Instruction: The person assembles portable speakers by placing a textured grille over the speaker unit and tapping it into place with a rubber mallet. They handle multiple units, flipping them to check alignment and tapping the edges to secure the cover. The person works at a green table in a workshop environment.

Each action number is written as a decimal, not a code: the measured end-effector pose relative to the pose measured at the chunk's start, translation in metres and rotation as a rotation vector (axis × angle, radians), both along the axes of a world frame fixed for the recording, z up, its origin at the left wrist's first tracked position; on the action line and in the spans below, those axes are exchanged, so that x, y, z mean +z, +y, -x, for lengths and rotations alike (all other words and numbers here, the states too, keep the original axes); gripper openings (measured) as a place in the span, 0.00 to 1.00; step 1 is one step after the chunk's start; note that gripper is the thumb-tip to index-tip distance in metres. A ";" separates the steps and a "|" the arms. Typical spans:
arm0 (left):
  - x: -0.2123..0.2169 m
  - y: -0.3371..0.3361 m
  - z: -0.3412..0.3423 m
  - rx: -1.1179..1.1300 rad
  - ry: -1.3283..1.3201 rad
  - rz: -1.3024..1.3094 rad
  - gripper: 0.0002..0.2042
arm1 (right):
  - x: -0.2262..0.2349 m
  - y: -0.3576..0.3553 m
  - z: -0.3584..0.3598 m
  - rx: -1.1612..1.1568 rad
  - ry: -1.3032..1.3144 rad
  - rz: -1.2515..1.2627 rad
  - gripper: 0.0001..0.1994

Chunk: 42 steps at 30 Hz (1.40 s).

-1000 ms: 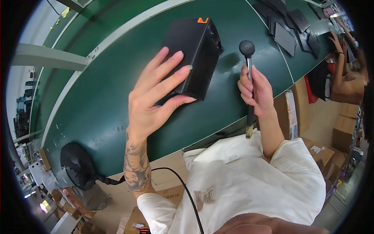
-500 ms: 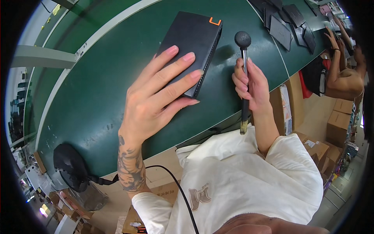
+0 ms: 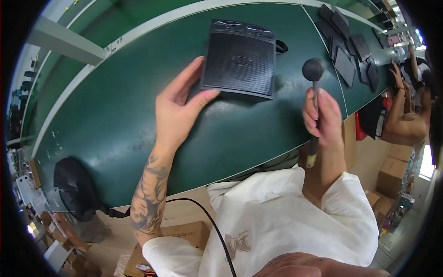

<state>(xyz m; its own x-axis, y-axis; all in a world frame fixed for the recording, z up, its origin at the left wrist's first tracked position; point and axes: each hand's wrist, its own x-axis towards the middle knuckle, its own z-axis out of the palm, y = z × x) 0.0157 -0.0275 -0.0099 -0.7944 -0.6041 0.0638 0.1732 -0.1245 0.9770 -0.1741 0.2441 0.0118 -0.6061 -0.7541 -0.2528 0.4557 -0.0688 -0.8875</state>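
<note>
A boxy black speaker-like device rests on the green table, its finely ribbed face towards me and two oval recesses along its far end. My left hand grips it at the near left corner, thumb on the near edge and fingers partly hidden behind the left side. To the right of the box, my right hand is closed around the shaft of a ball-ended brush. The black ball points away from me, and the pale bristle end hangs below my fist near the table's front edge.
Several black flat panels lie in a pile at the far right of the green table. A black strap loop sticks out beside the device. At the left end is a black mesh bag. Another person's arm shows at right.
The device has been turned over: a plain face with an orange mark showed before, now the ribbed face. My left hand went from spread on top to its corner; my right moved right.
</note>
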 end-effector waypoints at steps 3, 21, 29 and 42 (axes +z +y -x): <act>0.010 0.017 -0.010 0.248 -0.024 1.035 0.26 | 0.044 -0.007 0.016 0.081 0.404 -0.181 0.20; 0.007 0.056 -0.001 0.118 -0.081 1.331 0.14 | 0.145 -0.169 0.012 0.897 1.907 -0.410 0.12; 0.012 0.056 0.001 0.099 -0.111 1.348 0.14 | 0.133 -0.167 0.009 0.868 1.974 -0.392 0.13; 0.012 0.040 0.023 0.137 -0.110 1.431 0.13 | 0.164 -0.180 0.035 0.824 1.979 -0.261 0.13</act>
